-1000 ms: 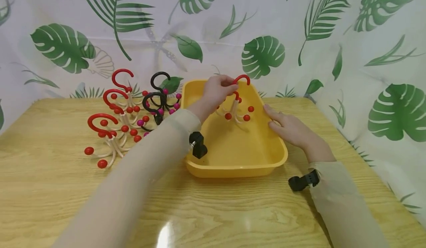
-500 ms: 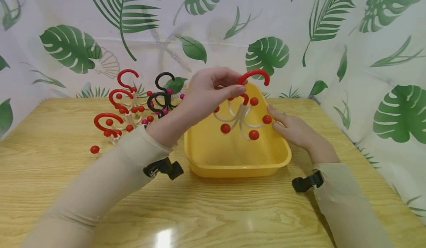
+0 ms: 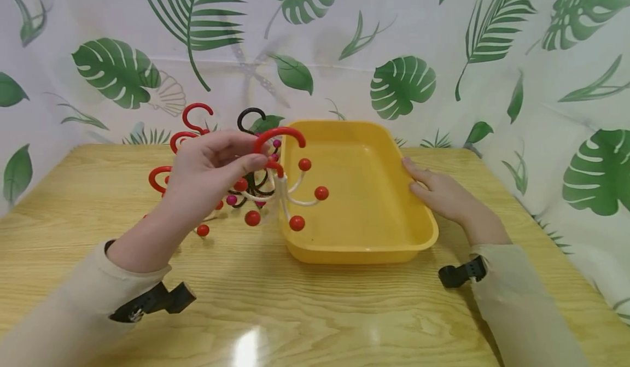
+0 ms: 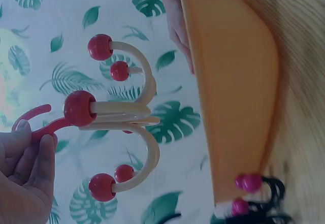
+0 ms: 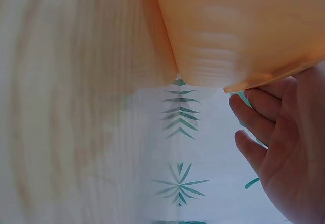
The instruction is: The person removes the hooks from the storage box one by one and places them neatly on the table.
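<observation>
My left hand [image 3: 204, 178] pinches a multi-arm hanger [image 3: 281, 192] by its red hook, between thumb and fingers. Its curved white arms end in red balls and hang in front of the left wall of a yellow tub [image 3: 364, 208]. In the left wrist view the hanger [image 4: 119, 107] is held clear of the table. My right hand [image 3: 445, 197] rests on the tub's right rim, its fingers fairly straight. The right wrist view shows those fingers against the rim from below. Nothing lies inside the tub.
Left of the tub stand several similar hangers, red ones [image 3: 198, 107] and black ones with magenta balls [image 3: 252, 111], partly hidden by my left hand. All stand on a wooden table [image 3: 315, 312]. A leaf-print cloth [image 3: 315, 50] hangs behind and to the right.
My left hand has lifted the red hanger out of the tub and carried it left, toward the other hangers. My right hand stays at the rim.
</observation>
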Tool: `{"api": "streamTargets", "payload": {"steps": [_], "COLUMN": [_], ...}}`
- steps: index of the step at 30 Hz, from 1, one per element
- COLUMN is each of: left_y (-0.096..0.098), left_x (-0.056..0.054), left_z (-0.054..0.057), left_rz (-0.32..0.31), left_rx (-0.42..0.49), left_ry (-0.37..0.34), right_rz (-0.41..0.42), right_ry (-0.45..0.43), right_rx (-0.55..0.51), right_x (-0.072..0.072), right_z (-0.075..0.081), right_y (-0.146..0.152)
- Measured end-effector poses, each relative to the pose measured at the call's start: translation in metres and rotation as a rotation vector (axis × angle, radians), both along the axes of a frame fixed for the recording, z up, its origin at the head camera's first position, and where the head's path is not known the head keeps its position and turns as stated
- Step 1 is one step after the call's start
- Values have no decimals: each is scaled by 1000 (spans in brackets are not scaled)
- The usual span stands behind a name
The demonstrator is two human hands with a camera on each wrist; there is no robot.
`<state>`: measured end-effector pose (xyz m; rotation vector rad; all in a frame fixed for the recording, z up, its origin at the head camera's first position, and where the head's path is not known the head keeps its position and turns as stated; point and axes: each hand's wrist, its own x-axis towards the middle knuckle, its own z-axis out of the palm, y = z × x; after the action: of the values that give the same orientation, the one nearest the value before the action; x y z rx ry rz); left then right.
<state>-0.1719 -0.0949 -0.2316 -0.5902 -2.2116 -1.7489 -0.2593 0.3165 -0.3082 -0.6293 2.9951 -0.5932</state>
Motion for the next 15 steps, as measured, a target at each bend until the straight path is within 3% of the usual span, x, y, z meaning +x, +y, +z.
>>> {"api": "streamTargets", "payload": {"steps": [5,15], "left_y": [-26,-52], "left_x": [-1,-8], "left_z": [-15,-49], "left_rz": [80,169], "left_rx": [17,-96], "left_ry": [-11,-109], "right_rz": [-9,-23], "right_ry": [-22,-41], "right_rx": [14,24], "right_x": [1,1], "right_z": [2,3], "right_y": [2,0]}}
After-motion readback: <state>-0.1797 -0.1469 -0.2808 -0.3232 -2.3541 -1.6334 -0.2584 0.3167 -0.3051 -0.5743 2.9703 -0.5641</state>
